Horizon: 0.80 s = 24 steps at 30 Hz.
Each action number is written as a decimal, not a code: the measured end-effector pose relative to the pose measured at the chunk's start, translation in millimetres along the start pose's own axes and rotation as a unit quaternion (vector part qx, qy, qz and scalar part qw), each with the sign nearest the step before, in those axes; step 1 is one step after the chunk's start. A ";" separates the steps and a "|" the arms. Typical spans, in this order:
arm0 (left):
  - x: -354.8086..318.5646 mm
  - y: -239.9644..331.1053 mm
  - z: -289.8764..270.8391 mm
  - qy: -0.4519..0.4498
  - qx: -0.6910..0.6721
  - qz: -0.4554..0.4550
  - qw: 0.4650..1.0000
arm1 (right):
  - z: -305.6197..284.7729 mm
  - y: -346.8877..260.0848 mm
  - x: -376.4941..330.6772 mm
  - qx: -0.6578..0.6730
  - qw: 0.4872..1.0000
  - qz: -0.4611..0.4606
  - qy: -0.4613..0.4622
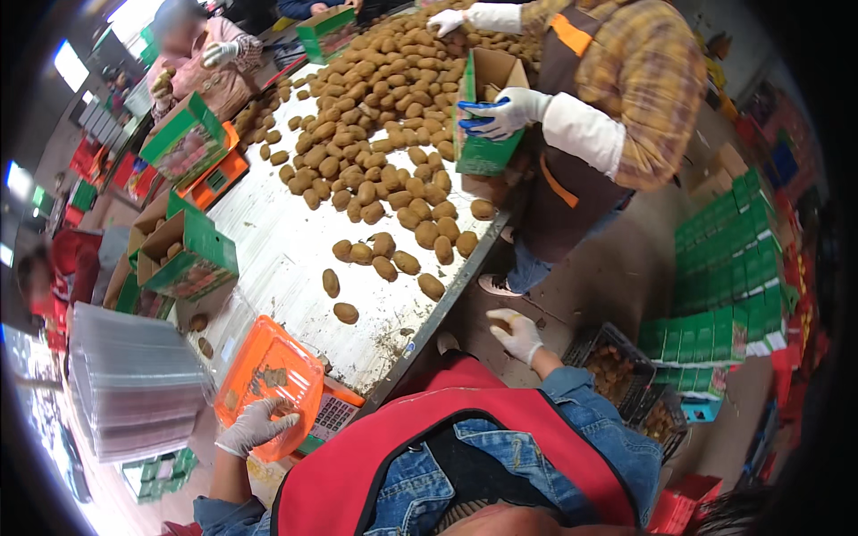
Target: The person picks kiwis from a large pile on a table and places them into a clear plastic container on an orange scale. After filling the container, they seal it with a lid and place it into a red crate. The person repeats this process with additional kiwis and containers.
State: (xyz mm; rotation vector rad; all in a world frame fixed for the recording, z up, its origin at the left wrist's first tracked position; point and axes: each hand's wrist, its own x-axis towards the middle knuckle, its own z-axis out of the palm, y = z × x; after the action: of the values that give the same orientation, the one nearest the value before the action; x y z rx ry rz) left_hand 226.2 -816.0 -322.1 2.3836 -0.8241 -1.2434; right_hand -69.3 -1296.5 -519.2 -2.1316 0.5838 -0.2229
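Observation:
My left hand (257, 427), in a pale glove, is at the near left edge of an orange scale tray (308, 362), its fingers curled over the rim. Brownish scraps lie in the tray. Beside it shows the scale's keypad (334, 416). My right hand (517, 336), also gloved, hangs in the air off the table's right edge, fingers apart and holding nothing. Ahead of me, many kiwifruit (375, 170) are heaped on the white table (268, 259); a few loose kiwifruit (345, 313) lie nearer.
Green cartons (189, 255) stand at the table's left, near stacked clear plastic trays (134, 384). At right, a co-worker's gloved hand (505, 114) steadies a green carton (490, 154). Black crates (617, 362) and green carton stacks (733, 259) stand on the floor. Another person (210, 80) works far left.

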 end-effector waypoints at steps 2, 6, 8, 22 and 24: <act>-3.5 -0.3 3.9 0.035 -0.015 -0.023 0.999 | 2.7 -23.8 61.6 0.062 0.994 -0.088 -0.021; -5.9 8.0 8.3 0.084 -0.032 -0.122 0.988 | -13.8 -28.5 204.4 -0.061 0.990 -0.126 -0.013; -4.6 24.8 3.9 0.095 -0.018 -0.199 0.975 | -15.0 -20.5 270.4 -0.107 0.988 -0.107 0.013; 351.4 251.1 4.9 0.154 0.003 0.206 0.966 | -49.3 -4.5 369.2 0.229 0.965 -0.017 -0.128; 406.4 263.4 38.8 0.130 0.231 0.221 0.938 | -63.8 -7.9 351.9 0.066 0.987 -0.074 -0.125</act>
State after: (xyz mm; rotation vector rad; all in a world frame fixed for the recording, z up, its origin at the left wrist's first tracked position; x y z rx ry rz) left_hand 288.5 -1276.7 -463.3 2.4176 -1.5885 -0.5854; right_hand 217.3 -1509.2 -494.5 -2.0359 0.2591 -0.0710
